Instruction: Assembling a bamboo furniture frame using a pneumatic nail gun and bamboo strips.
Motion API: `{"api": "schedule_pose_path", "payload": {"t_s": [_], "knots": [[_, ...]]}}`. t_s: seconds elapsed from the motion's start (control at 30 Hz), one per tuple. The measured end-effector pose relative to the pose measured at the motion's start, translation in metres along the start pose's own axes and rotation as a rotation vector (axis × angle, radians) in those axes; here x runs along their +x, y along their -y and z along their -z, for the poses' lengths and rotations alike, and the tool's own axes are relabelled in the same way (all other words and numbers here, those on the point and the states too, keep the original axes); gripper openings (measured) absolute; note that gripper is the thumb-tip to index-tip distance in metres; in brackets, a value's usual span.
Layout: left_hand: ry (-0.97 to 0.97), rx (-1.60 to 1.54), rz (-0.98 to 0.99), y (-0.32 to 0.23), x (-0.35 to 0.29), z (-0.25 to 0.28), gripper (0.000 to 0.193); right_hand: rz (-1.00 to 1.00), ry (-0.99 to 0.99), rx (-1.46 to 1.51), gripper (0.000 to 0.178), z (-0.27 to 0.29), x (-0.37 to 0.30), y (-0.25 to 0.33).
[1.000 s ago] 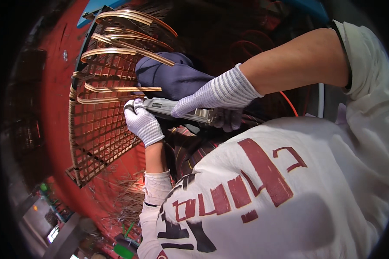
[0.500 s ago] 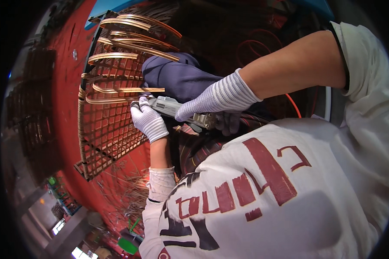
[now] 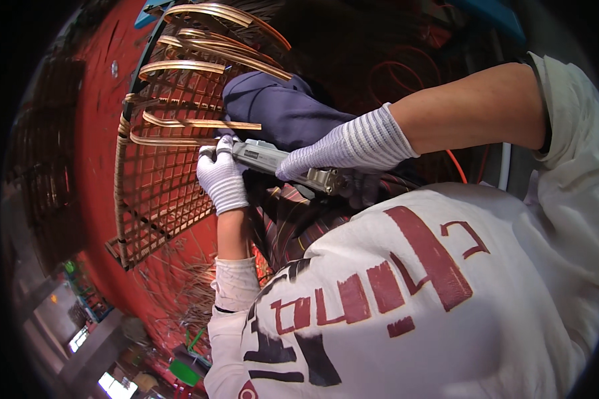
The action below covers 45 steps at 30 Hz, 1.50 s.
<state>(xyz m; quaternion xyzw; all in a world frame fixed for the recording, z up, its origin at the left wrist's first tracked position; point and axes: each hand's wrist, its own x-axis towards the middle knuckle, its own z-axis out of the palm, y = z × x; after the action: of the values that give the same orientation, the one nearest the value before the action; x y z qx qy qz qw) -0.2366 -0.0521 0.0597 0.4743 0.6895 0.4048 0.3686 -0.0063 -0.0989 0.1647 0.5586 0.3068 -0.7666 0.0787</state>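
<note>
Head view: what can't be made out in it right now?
All in the head view:
Grey tool: front tip, obscured by the left grip.
Right grip: lower fingers, lost in shadow beneath the tool.
Blue object, upper right: the rest, cut off by the top edge.
Brown shapes, far left: too dim and blurred to identify.

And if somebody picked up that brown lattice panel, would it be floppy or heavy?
The lattice panel looks fairly stiff, since a dark bar runs along one edge. It's probably light for its size: the red surface shows through its many gaps. It might snag on things, because curved strips stick out from it.
</note>
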Motion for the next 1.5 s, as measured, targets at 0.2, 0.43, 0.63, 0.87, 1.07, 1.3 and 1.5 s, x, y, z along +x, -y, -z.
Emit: {"api": "schedule_pose_path", "payload": {"t_s": [0.2, 0.43, 0.63, 0.87, 1.07, 1.3, 1.5], "knots": [[-0.115, 0.249, -0.153, -0.010, -0.008, -0.010, 0.022, -0.004, -0.039, 0.004, 0.085, 0.000, -0.008, -0.002], [-0.153, 0.192, -0.095, -0.013, -0.012, -0.011, 0.023, -0.068, 0.013, -0.080, 0.080, 0.003, -0.008, 0.005], [-0.164, 0.226, -0.106, -0.009, -0.014, -0.011, 0.024, -0.084, 0.068, -0.085, 0.089, 0.005, -0.007, 0.004], [-0.115, -0.005, -0.052, -0.008, -0.017, -0.010, 0.022, -0.121, 0.046, -0.050, 0.080, 0.018, -0.007, -0.004], [-0.188, 0.136, -0.160, 0.008, -0.018, -0.003, 0.022, 0.027, -0.148, -0.133, 0.064, 0.049, 0.032, -0.013], [-0.174, -0.105, -0.138, 0.003, -0.038, -0.005, 0.021, 0.793, -0.348, -0.628, 0.037, 0.031, 0.078, -0.012], [-0.210, 0.053, -0.217, 0.005, -0.052, 0.003, 0.025, 0.752, -0.316, -1.021, 0.032, 0.008, 0.083, 0.004]]}}
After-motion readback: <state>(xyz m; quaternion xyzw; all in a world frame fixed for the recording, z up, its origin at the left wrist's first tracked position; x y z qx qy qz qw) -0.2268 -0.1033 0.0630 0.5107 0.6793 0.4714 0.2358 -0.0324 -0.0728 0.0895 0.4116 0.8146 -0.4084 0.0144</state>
